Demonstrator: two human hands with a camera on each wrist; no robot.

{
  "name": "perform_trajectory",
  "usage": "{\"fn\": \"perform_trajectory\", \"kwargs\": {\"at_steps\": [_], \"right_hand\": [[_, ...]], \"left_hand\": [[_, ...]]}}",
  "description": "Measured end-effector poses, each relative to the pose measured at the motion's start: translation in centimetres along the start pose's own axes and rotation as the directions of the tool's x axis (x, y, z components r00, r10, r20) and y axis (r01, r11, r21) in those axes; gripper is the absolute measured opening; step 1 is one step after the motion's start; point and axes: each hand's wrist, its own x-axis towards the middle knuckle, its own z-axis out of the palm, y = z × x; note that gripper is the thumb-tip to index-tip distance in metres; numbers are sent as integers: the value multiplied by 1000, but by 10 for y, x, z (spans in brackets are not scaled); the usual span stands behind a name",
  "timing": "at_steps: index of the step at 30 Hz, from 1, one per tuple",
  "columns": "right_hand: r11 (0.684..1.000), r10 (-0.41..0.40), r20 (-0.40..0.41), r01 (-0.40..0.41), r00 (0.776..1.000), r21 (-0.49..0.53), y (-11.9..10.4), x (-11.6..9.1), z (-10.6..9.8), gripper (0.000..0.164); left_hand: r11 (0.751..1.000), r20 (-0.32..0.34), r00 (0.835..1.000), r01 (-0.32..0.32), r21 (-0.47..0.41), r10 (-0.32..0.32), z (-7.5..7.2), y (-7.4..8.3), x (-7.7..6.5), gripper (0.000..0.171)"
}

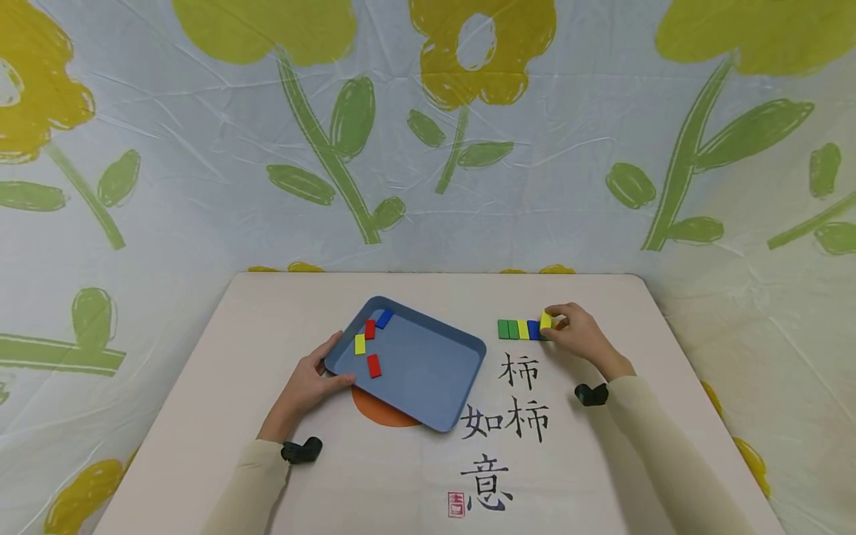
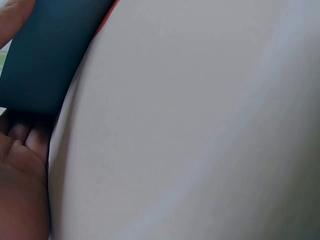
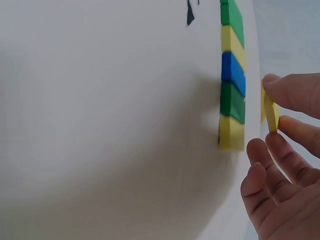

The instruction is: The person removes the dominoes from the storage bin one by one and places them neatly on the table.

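Observation:
At the tray's left corner, my left hand (image 1: 304,390) grips the blue-grey tray (image 1: 428,371), thumb over the rim and fingers beneath. Several small tiles lie in its left part: a blue tile (image 1: 384,319), a yellow tile (image 1: 360,344), an upper red tile (image 1: 370,329) and a lower red tile (image 1: 374,365). My right hand (image 1: 582,338) pinches a yellow tile (image 3: 271,115) between thumb and fingers, raised over the right end of a tile row. That row of green, yellow and blue tiles stands side by side, with a yellow end tile (image 3: 231,134) nearest the hand.
Black brush characters (image 1: 524,420) and a red seal print (image 1: 456,504) mark the pale table (image 1: 374,490). An orange shape (image 1: 381,409) shows partly under the tray. Behind the table's far edge hangs a flower-patterned cloth (image 1: 535,200).

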Motion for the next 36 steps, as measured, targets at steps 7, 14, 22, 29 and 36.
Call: {"fn": "perform_trajectory", "kwargs": {"at_steps": [7,14,22,29,36], "right_hand": [[1000,23,-15,-23,1000,3,14,-7,-3,50],[999,35,-10,-35,999,5,29,-12,-7,49],[1000,19,23,-19,1000,-23,40,-8,-5,49],[999,-23,38,25,999,-44,40,-5,-4,48],[998,-29,42,31,999,-57,41,-3,-4,49]], "left_hand": [[1000,-15,1000,-7,-14,7,1,-18,4,88],[1000,-18,1000,4,-19,-5,2,-16,3,89],[1000,-16,1000,-4,-21,4,1,-11,2,89],[1000,-17,1000,-11,-23,11,1,-17,4,89],[1000,-18,1000,2,-1,-2,1,-16,5,91]]}}
